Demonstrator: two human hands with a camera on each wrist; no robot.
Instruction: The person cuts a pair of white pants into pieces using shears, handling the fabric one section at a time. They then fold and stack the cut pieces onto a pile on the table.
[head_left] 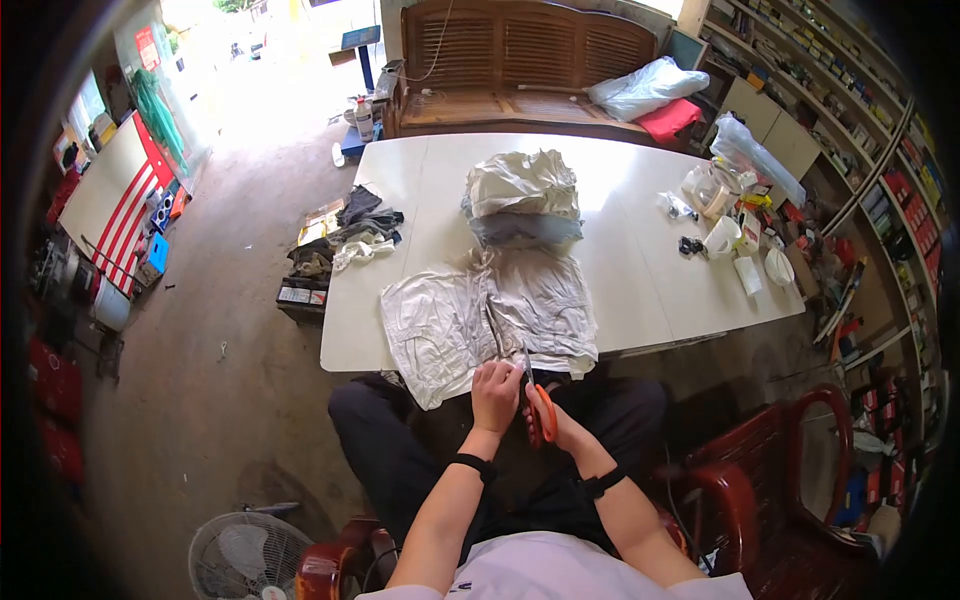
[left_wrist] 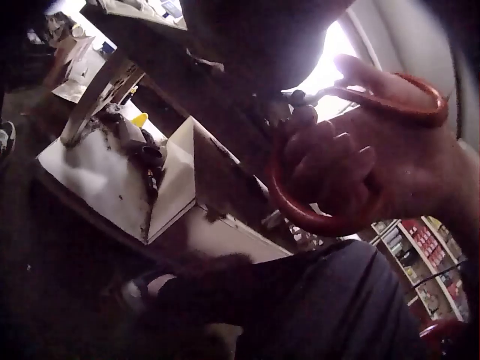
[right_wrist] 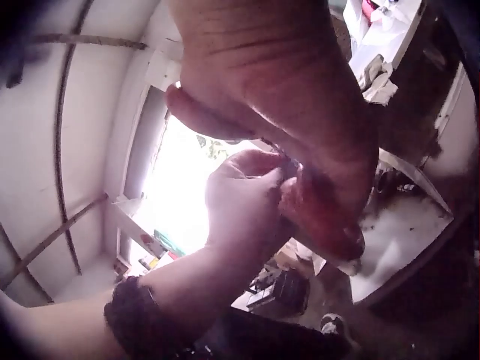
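A pale, wrinkled garment (head_left: pixel 435 312), shaped like shorts, lies spread over the near edge of the table. My left hand (head_left: pixel 494 396) pinches its cloth at that edge, fingers bunched. Just right of it, my right hand (head_left: pixel 568 430) holds scissors (head_left: pixel 548 412) by their orange-red handles, with the blades pointing away from me at the garment's middle. The left wrist view shows several right fingers (left_wrist: pixel 322 154) through the large handle loop. In the right wrist view, the left fingertips (right_wrist: pixel 259 161) meet close beside the right hand; the pinched cloth is mostly hidden there.
Beyond the garment sits a stack of folded pale and grey cloth (head_left: pixel 524 190). Dark rags (head_left: pixel 368 215) lie at the table's left edge. Cups, bags and small items (head_left: pixel 722 236) crowd the right end. A fan (head_left: pixel 250 555) stands at lower left, a red chair (head_left: pixel 770 490) at right.
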